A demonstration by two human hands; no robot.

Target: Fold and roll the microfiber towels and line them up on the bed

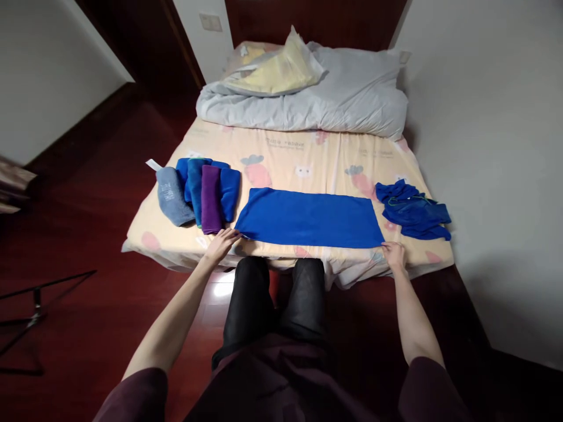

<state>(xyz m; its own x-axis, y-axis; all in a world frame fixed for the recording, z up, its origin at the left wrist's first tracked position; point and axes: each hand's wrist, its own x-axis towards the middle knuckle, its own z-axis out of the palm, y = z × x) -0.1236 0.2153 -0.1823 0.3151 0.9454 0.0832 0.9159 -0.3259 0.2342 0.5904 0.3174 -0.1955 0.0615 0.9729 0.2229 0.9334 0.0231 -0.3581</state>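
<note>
A blue towel (311,219) lies spread in a wide, flat strip across the near part of the bed. My left hand (223,244) pinches its near left corner, and my right hand (393,254) grips the near right corner. Left of the towel sit several folded or rolled cloths: a grey-blue one (173,196), a purple one (212,199) close to my left hand, and blue ones (230,195). Beyond my right hand is a crumpled blue cloth (413,211).
The bed (290,158) has a peach patterned sheet. At its far end are a rolled grey-white quilt (352,94) and a yellow pillow (281,71) in clear wrapping. A black metal stand (35,313) is on the floor at left; a wall is at right.
</note>
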